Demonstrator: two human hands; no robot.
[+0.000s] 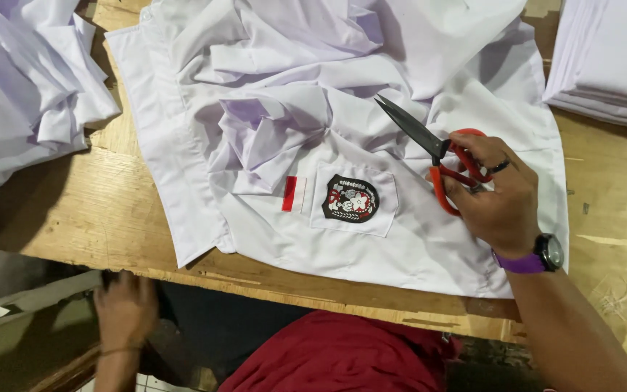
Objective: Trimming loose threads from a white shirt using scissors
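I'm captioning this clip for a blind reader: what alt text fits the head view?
A right hand holds red-handled scissors, blades closed, over a crumpled white shirt with a dark pocket badge on a wooden table. The left hand reaches below the table edge; stacks of white fabric lie at both sides.

Right hand (498,199): dark finger ring, black wristwatch on purple strap | left hand (125,308): thin wrist bracelet | red garment below
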